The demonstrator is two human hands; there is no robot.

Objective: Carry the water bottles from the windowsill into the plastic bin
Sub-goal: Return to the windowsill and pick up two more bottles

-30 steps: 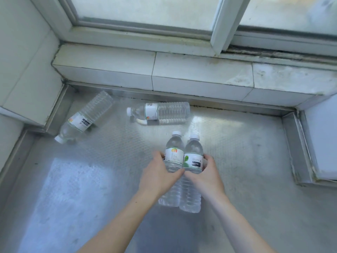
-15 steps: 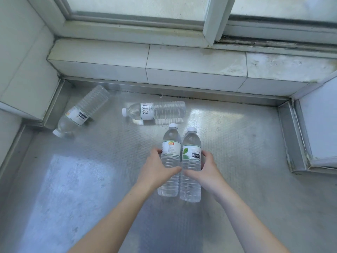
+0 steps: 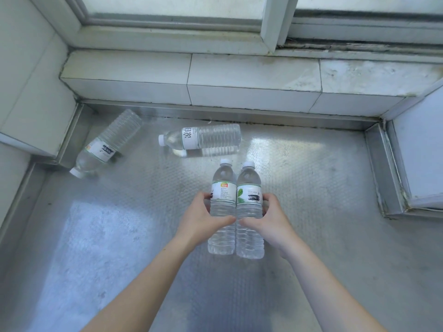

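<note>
Two clear water bottles with white caps are pressed side by side over the metal windowsill point(image 3: 311, 212). My left hand point(image 3: 203, 219) grips the left bottle point(image 3: 223, 195), which has an orange-marked label. My right hand point(image 3: 271, 219) grips the right bottle point(image 3: 249, 195), which has a green-leaf label. Two more bottles lie on their sides on the sill: one point(image 3: 203, 140) just behind the held pair, cap to the left, and one point(image 3: 107, 144) tilted against the left corner, cap toward me. No plastic bin is in view.
A white tiled ledge point(image 3: 239, 77) and the window frame point(image 3: 275, 22) run along the back. A tiled wall block point(image 3: 31, 92) juts in at the left and a white panel point(image 3: 419, 152) at the right. A raised metal lip point(image 3: 374, 159) borders the sill.
The two held bottles and my hands have shifted slightly toward the window in the view. The two lying bottles have not moved on the sill.
</note>
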